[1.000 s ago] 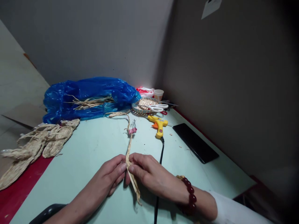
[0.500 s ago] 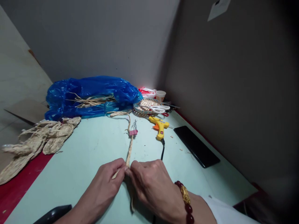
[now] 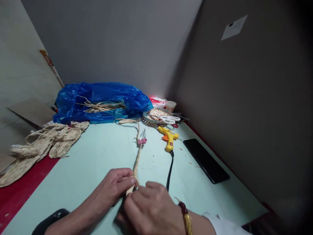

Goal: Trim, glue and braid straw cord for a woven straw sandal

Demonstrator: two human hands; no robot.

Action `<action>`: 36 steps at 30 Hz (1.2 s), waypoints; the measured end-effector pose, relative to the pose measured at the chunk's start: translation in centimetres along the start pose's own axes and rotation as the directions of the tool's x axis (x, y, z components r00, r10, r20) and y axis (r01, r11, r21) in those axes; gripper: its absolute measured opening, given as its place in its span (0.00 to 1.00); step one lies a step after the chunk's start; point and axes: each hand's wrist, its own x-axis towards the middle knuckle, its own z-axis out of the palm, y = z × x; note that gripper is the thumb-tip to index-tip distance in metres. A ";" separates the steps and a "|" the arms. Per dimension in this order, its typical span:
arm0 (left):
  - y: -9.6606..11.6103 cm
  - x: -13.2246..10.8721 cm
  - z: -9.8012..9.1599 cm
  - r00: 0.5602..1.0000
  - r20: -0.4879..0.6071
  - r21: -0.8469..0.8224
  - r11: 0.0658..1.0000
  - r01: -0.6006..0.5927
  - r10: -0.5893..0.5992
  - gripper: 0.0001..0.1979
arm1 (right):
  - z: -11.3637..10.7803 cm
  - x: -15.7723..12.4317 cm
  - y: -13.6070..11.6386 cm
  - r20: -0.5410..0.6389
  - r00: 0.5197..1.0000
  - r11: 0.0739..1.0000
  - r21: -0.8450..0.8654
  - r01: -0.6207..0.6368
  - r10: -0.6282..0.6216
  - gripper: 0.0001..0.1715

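A narrow straw braid [image 3: 138,160] runs down the table from a pink binder clip [image 3: 142,141] towards me. My left hand [image 3: 119,182] pinches the near end of the braid between thumb and fingers. Just below it, my right hand [image 3: 151,205], with a beaded bracelet at the wrist, is closed on a flat straw strand [image 3: 129,190] that comes off the braid. The right fingertips are partly hidden behind the back of the hand. Past the clip, the finished braid lies in a small coil [image 3: 127,121].
A blue plastic bag [image 3: 102,89] of straw strands lies at the back. Woven straw pieces [image 3: 61,140] rest at the left. A yellow glue gun [image 3: 168,137] with black cord, white-handled scissors [image 3: 168,119], a round basket [image 3: 153,114], a paper cup [image 3: 171,105] and a black phone [image 3: 206,160] are at the right.
My right hand has moved down and left, drawing a strand towards me. The left hand still pinches the braid, with its thumb now laid across it. The view has shifted slightly.
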 end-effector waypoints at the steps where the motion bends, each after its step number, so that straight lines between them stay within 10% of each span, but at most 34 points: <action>1: 0.1 -0.2 0.0 1.000 0.005 -0.008 1.000 0.005 -0.005 0.14 | -0.6 0.2 0.3 0.007 0.992 0.986 0.106 -0.125 0.125 0.20; 5: 0.8 -0.7 0.0 1.000 0.005 0.033 0.999 0.022 -0.022 0.12 | -2.3 1.0 1.7 0.302 0.752 0.654 0.372 -0.659 0.586 0.15; 10: 1.8 -0.9 0.1 0.999 0.034 0.215 0.976 -0.039 0.032 0.11 | -1.6 1.0 2.7 0.643 0.618 0.237 0.582 -0.778 0.451 0.14; 16: 1.1 -1.7 0.5 0.985 -0.071 0.755 0.654 -0.048 0.155 0.19 | -0.8 0.5 2.7 0.593 0.589 0.278 0.535 -0.798 0.548 0.19; 21: 0.2 -2.7 0.4 0.954 -0.037 0.898 0.430 -0.099 0.298 0.19 | -0.8 0.5 2.0 0.506 0.598 0.372 0.482 -0.794 0.621 0.13; 27: -1.1 -2.2 1.2 0.710 0.221 0.938 0.052 -0.342 0.668 0.13 | -0.6 0.3 1.2 0.384 0.679 0.585 0.344 -0.734 0.626 0.12; 32: -2.0 -1.8 2.9 0.577 0.443 0.896 -0.319 -0.309 0.686 0.13 | -0.9 0.3 1.6 0.433 0.659 0.472 0.467 -0.748 0.615 0.18; 36: -2.4 -2.0 3.7 0.577 0.529 0.834 -0.506 -0.220 0.622 0.15 | -1.2 0.6 1.9 0.522 0.626 0.324 0.557 -0.765 0.579 0.16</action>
